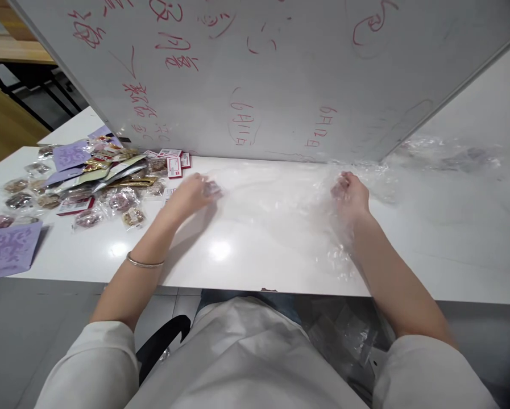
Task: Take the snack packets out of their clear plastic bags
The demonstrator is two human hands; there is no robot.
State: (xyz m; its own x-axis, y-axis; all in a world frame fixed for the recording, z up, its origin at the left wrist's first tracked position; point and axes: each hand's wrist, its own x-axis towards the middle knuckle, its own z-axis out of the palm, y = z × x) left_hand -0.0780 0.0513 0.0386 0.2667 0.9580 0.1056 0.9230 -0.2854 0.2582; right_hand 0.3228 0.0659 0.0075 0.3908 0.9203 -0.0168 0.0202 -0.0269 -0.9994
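My left hand [193, 195], with a bangle on its wrist, is closed on a small clear-wrapped packet [212, 189] above the white table [255, 244]. My right hand [352, 193] pinches crumpled clear plastic film [340, 250], which hangs below the fingers and lies against the tabletop; motion blurs its edges. To the left of my left hand is a pile of wrapped round snacks [122, 199], purple packets [71, 154], gold and silver pouches [122, 170] and red-and-white cards [174, 166].
A whiteboard [280, 85] with red writing stands along the table's back edge. More clear plastic wrapping [451, 153] lies at the back right. One purple packet [11, 247] sits near the front left edge. Clear bags [344, 329] are below the table.
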